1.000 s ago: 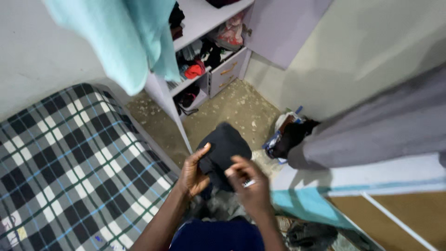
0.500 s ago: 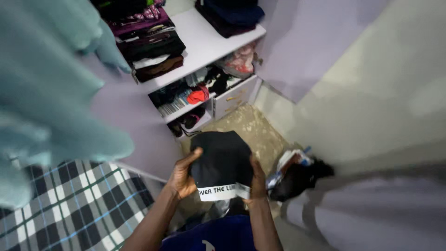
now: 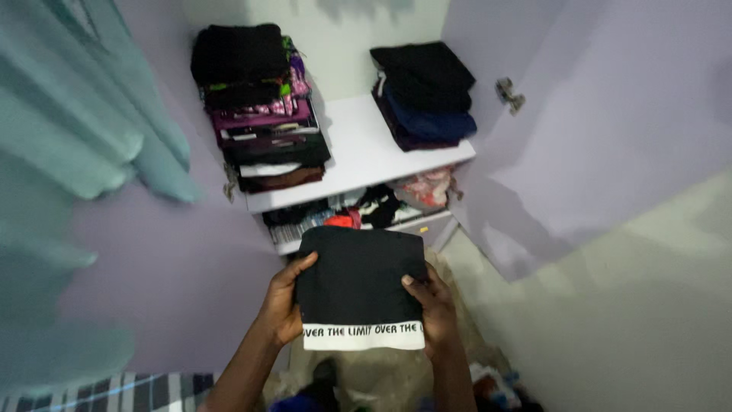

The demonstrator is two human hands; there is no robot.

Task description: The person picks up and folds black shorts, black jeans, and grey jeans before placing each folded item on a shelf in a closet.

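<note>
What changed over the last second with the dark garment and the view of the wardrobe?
The view rose from floor and bed to the white shelf, bringing two folded stacks into sight. The black folded garment, bunched a second ago, now lies flat and squared, its white printed band showing. The left hand and right hand moved to opposite side edges. Both hands kept hold throughout.

2 hands: left hand (image 3: 280,309), right hand (image 3: 436,313). 1 folded black garment (image 3: 358,286) between them. 2 stacks of folded clothes on the shelf (image 3: 358,156): tall stack (image 3: 255,103), short stack (image 3: 423,91). 1 teal curtain (image 3: 69,152). 1 wardrobe door (image 3: 579,114).
</note>
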